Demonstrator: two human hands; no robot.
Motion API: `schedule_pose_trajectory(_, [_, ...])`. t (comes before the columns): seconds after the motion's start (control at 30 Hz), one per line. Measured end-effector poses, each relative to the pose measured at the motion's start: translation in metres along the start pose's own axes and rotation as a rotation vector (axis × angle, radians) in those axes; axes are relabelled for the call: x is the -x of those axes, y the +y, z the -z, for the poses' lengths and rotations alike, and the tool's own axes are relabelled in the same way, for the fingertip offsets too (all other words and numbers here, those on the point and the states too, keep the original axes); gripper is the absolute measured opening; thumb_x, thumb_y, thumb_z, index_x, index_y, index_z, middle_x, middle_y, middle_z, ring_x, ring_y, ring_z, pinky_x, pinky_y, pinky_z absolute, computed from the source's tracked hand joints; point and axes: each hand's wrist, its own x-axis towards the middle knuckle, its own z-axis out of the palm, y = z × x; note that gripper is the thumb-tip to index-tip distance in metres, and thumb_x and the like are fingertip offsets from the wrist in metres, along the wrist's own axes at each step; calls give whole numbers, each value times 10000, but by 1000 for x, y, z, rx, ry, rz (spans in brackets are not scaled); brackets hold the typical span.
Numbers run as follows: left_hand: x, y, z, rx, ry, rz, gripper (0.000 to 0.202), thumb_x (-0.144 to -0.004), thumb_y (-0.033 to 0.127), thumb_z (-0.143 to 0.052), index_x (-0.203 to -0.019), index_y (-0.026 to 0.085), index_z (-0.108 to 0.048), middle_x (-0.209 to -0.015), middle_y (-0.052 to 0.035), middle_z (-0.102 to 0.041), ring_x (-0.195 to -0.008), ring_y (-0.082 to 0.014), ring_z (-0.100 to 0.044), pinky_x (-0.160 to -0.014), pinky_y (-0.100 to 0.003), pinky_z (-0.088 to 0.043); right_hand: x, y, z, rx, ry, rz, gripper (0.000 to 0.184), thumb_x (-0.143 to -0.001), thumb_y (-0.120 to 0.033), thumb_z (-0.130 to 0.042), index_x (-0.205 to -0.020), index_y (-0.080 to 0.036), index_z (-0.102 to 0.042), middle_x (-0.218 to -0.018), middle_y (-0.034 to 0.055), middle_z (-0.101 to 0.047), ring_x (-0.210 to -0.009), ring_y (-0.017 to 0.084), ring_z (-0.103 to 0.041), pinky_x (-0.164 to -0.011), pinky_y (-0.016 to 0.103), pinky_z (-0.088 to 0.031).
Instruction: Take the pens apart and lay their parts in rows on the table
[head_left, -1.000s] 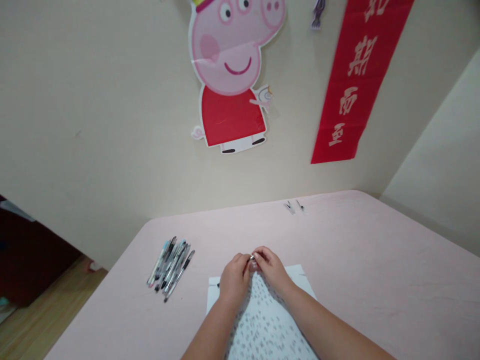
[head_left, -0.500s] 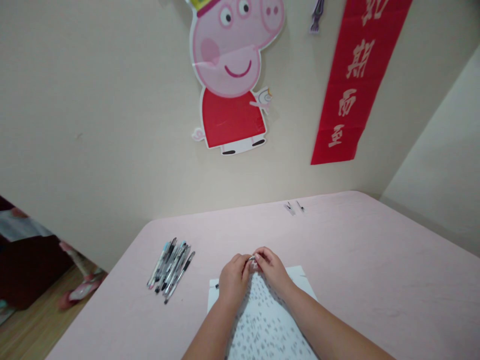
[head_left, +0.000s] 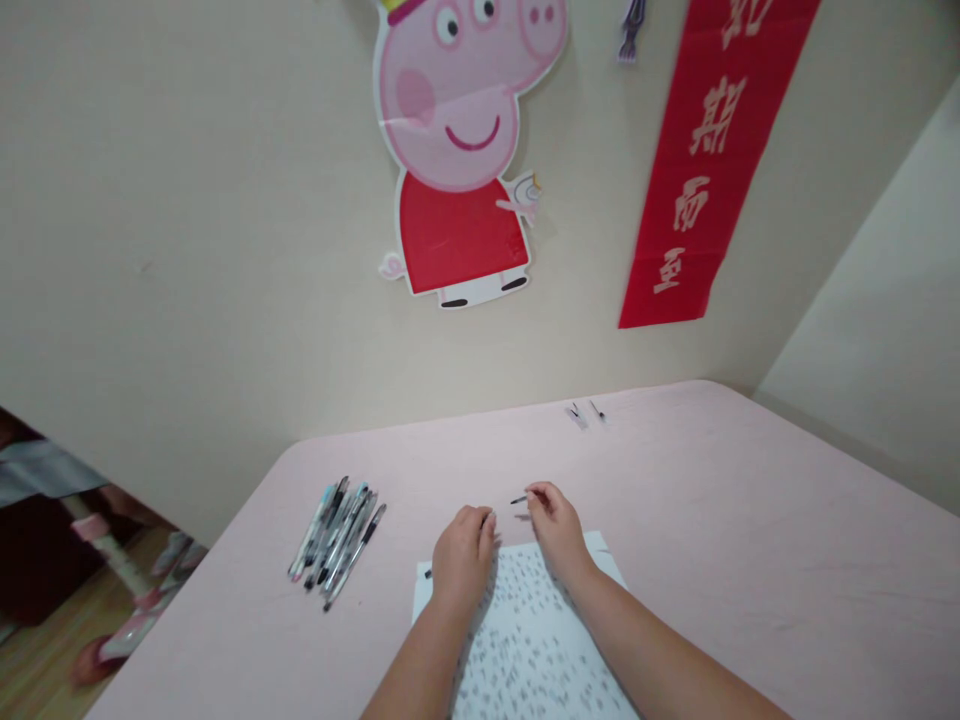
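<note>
Small dark pen part (head_left: 518,499) was pinched at the fingertips of the right hand (head_left: 553,520), held just above the pink table (head_left: 712,520) beyond the white printed paper sheet (head_left: 525,640). Left hand (head_left: 461,556) was loosely curled on the sheet's far edge; whether it gripped anything could not be told. Bundle of black and blue pens (head_left: 337,540) lay to the left, apart.

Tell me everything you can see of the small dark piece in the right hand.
The small dark piece is a thin, short, black sliver, too small to tell its material; it may be a pen tip or refill end. It lies nearly level, pointing left, pinched at its right end by the fingers of the right hand. It sits above the pink table, just beyond the printed sheet. The left hand is close but apart from it.
</note>
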Motion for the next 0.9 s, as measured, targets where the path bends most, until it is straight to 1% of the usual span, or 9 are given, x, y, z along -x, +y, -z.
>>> schedule_pose_trajectory(0.07, [0,2,1,-18,-11,-5,290,-931,292,-340,-934,188,-611,-899,-56,-635,-855,-186,-598,-765,-310,-441,-2,0,4,205,-13,72,173,-804,-313,-507,-850,-192,-622,-795,39,-639,-732,184,-585,-682,306,-471])
schedule_pose_trajectory(0.17, [-1,3,2,-40,-30,9,261,-923,279,-356,-900,193,-601,-874,-44,-626,-821,-179,-594,-731,-294,-424,-3,0,7,431,-68,120,179,-792,-217,-490,-877,-199,-646,-835,46,-663,-757,195,-595,-723,322,-456])
schedule_pose_trajectory(0.37, [-1,3,2,-50,-37,48,152,-895,243,-410,-916,207,-556,-872,-29,-618,-810,-170,-584,-703,-270,-391,-3,3,9,607,-102,201,253,-764,-117,-484,-924,-195,-665,-875,66,-670,-835,229,-586,-801,363,-440])
schedule_pose_trajectory(0.5, [0,1,-1,-33,-45,87,92,-871,227,-443,-910,216,-525,-866,-18,-612,-789,-166,-572,-680,-263,-374,-3,4,9,617,-99,270,304,-737,-77,-493,-951,-200,-670,-900,75,-643,-888,239,-558,-829,377,-434])
schedule_pose_trajectory(0.6, [0,-1,-3,-8,-49,108,54,-848,235,-480,-895,216,-499,-857,-15,-597,-769,-164,-561,-662,-260,-373,-2,3,7,552,-70,327,311,-743,-83,-503,-990,-198,-653,-970,85,-617,-944,241,-533,-857,392,-432])
schedule_pose_trajectory(0.67, [1,-1,-5,6,-48,103,31,-835,224,-491,-862,212,-483,-844,-18,-576,-765,-165,-550,-667,-261,-381,-1,1,5,492,-81,371,297,-759,-100,-517,-1013,-196,-637,-997,86,-612,-973,239,-521,-878,401,-427])
schedule_pose_trajectory(0.73, [1,-1,-7,21,-48,71,26,-823,184,-480,-828,208,-473,-830,-21,-555,-765,-166,-539,-681,-267,-392,2,-2,3,441,-123,408,285,-778,-122,-532,-1037,-199,-624,-1001,81,-619,-985,234,-517,-891,404,-422])
schedule_pose_trajectory(0.8, [0,0,-8,46,-56,23,74,-803,133,-462,-802,207,-471,-824,-24,-541,-768,-166,-532,-694,-272,-403,4,-5,1,405,-178,428,278,-805,-145,-532,-1063,-204,-615,-981,73,-632,-974,225,-522,-888,399,-426])
schedule_pose_trajectory(0.9, [0,1,-8,84,-71,-45,123,-774,87,-446,-777,205,-478,-827,-27,-533,-780,-168,-526,-706,-277,-414,6,-7,-1,379,-238,411,291,-846,-170,-498,-1115,-209,-602,-943,66,-641,-935,209,-540,-865,381,-440])
